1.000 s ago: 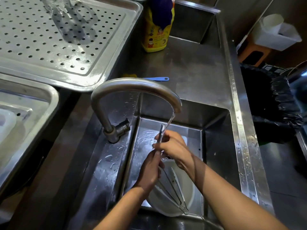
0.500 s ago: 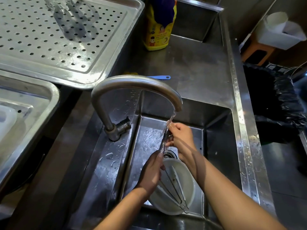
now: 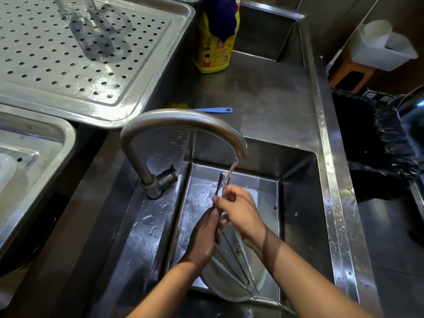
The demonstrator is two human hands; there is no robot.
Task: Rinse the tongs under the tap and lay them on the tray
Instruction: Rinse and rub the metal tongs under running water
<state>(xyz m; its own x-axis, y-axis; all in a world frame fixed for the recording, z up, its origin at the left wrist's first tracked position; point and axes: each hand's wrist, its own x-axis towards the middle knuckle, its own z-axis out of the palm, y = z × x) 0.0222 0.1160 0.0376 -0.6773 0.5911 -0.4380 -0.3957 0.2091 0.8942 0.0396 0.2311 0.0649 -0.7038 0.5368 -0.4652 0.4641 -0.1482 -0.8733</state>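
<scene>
A pair of thin metal tongs [image 3: 220, 184] stands nearly upright in the sink, its tip in the water running from the curved steel tap [image 3: 183, 120]. My left hand [image 3: 205, 237] grips the tongs low down. My right hand [image 3: 238, 210] is closed around them just above, fingers wrapped on the metal under the stream. The perforated steel tray [image 3: 96, 65] lies at the upper left, with clear glassware on its far part.
A white bowl [image 3: 231, 288] holding more thin tongs sits in the sink basin [image 3: 298, 203] below my hands. A yellow detergent bottle [image 3: 215, 49] and a blue-handled tool [image 3: 215, 109] rest on the counter behind. A second steel tray [image 3: 41, 161] is at left, a black bin bag [image 3: 376, 152] at right.
My right hand slid up along the tongs toward the tip, then back down to just above the left hand. The left hand has kept its grip.
</scene>
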